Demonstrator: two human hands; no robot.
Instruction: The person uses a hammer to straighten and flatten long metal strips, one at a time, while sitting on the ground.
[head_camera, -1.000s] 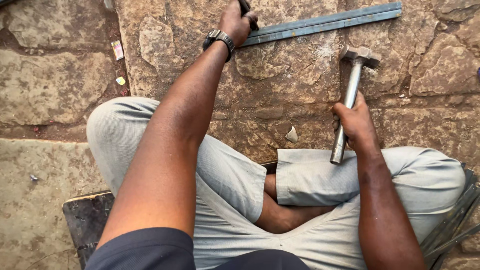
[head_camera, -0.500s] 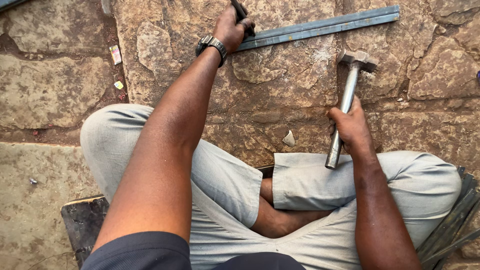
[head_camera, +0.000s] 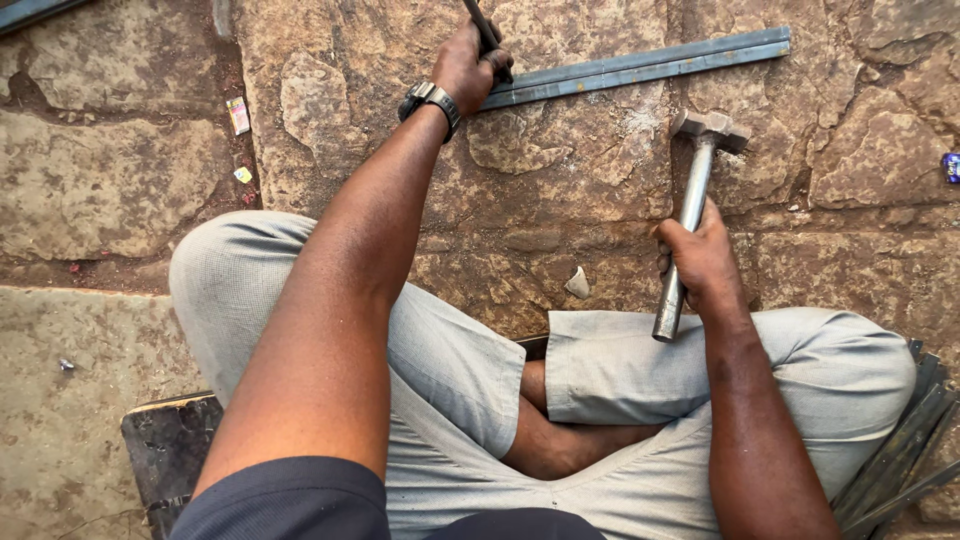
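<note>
Steel hammer (head_camera: 690, 215), right of centre, is clamped low on its smooth metal handle by the right hand (head_camera: 700, 260); head-heavy and rigid, it likely wants a firm grip. At top centre the left hand (head_camera: 468, 65) is closed round a dark rod (head_camera: 480, 25) on the long metal strip (head_camera: 640, 68).

Rough, cracked reddish-brown stone paving (head_camera: 590, 180) fills the ground from twelve to three o'clock. Paler flagstones (head_camera: 70, 400) lie toward eight o'clock. A dark wooden block (head_camera: 165, 450) sits at seven.
</note>
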